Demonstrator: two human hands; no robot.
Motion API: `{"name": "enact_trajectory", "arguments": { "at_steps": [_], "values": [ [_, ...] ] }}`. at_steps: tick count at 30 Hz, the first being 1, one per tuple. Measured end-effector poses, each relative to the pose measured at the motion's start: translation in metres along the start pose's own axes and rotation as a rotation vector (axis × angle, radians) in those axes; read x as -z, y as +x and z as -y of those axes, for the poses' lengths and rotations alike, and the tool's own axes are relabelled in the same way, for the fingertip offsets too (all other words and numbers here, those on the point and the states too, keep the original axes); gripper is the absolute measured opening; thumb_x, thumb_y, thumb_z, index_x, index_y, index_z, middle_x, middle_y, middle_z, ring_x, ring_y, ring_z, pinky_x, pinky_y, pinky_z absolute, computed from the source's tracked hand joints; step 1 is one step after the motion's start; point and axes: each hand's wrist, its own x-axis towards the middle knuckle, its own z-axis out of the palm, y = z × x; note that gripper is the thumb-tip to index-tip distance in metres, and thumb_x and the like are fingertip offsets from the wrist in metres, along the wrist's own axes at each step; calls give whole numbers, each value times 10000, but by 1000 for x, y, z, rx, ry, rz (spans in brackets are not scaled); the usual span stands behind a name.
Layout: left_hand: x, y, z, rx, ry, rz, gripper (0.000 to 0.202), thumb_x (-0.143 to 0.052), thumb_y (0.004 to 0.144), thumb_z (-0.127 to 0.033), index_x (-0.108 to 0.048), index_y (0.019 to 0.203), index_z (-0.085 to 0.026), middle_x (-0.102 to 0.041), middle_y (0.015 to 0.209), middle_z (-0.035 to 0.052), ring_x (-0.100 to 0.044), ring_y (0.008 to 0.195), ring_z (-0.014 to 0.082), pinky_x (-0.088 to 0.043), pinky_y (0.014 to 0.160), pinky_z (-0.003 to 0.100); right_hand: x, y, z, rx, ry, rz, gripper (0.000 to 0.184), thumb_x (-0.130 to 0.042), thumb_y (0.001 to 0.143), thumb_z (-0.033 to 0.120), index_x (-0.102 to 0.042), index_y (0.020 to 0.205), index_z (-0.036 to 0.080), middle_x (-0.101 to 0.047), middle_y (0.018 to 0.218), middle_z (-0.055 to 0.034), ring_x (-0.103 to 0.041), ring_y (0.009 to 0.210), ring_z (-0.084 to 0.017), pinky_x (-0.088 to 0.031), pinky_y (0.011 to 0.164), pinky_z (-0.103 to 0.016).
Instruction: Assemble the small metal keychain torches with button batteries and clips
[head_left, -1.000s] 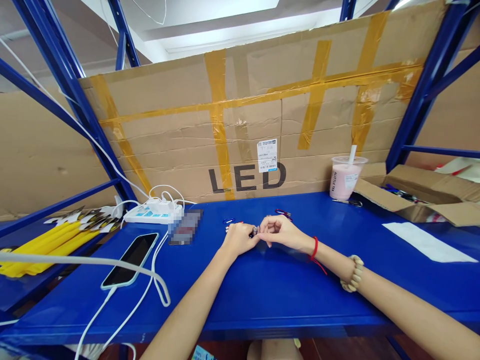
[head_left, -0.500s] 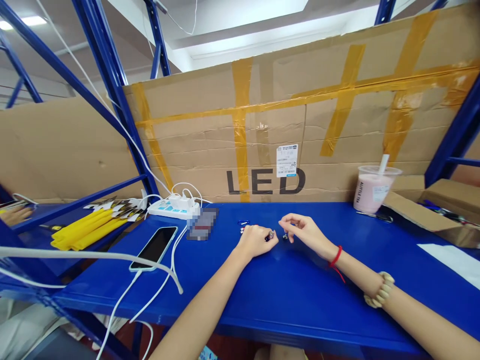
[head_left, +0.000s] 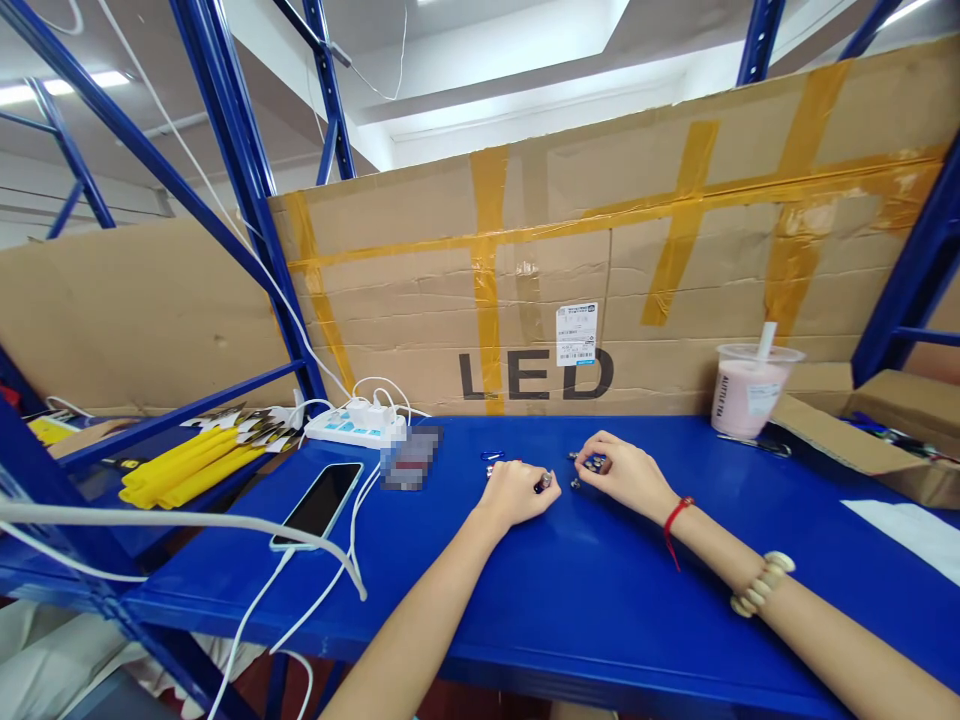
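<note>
Left grip curled shut around a small shiny piece, low over the blue table. Right grip bent over small metal parts; can't tell if I'm pinching any. Risk: careless fingertips could scatter them, and a slack left hold could drop my piece.

Bright ceiling lamp, stretched edges
</note>
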Motion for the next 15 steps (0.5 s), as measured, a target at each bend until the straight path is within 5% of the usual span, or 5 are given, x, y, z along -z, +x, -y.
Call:
{"name": "enact_trajectory", "arguments": {
  "at_steps": [15],
  "values": [
    [1,0,-1,0,2,9,323,-428,776,-209,-539,478,-154,-603,520,32,-555,483,123,-382,538,215,3,6,-27,58,25,153,195,-455,760,278,-634,812,221,-580,1027,5,-518,425,-14,-426,554,-204]
  ]
}}
